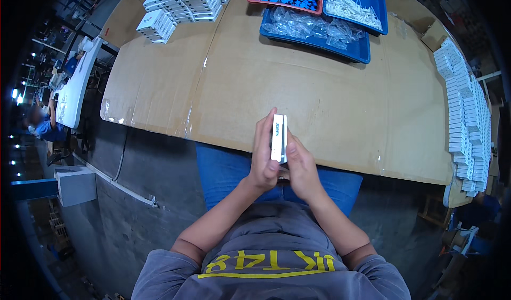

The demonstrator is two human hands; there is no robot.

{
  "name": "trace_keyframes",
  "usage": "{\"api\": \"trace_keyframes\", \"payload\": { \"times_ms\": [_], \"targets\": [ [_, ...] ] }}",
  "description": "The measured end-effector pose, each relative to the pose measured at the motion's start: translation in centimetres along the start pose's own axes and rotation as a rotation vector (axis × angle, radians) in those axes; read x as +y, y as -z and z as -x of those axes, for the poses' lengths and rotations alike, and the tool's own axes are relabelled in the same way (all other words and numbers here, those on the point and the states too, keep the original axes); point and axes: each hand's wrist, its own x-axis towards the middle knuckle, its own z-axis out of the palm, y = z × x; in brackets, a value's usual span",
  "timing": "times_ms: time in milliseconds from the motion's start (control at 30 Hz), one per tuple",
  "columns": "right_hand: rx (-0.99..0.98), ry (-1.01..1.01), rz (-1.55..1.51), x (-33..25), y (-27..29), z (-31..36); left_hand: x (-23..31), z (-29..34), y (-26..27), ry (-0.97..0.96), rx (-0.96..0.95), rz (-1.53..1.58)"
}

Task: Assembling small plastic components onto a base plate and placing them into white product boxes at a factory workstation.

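Note:
A slim white box (277, 138) with dark printing stands on edge between my two palms, just over the near edge of the table. My left hand (262, 153) presses flat against its left side, with the thumb at the near end. Against the other side lies my right hand (301, 167), its thumb along the box. A narrow dark strip shows on the box's right side. Most of its broad faces are hidden by my palms.
Cardboard covers the table (255, 81). White boxes (183, 2) are stacked at the far left, more boxes (463, 113) along the right edge. A red tray (249, 1) holds blue pieces; blue trays (340, 54) hold clear bags and white pieces. A person (50, 127) sits at another table, left.

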Motion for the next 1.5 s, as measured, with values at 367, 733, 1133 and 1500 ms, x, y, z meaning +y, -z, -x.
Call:
{"api": "trace_keyframes", "payload": {
  "times_ms": [367, 733, 1133, 1500],
  "targets": [
    [-0.127, 0.574, 0.733, 0.4, 4.5, -1.2, 1.8, 0.0, -0.7, 0.93, -0.065, 0.839],
    [0.04, 0.801, 0.589, 2.1, 4.3, -1.9, 2.7, 0.7, -1.8, 0.932, -0.085, 0.874],
    [0.157, 0.659, 0.292, 3.2, 3.4, -1.4, 2.9, 0.3, -0.9, 1.045, -0.207, 0.86],
    [0.037, 0.33, 0.197, 1.3, 3.4, -1.7, 0.5, 0.5, -2.2, 0.586, 0.095, 0.546]
  ]
}}
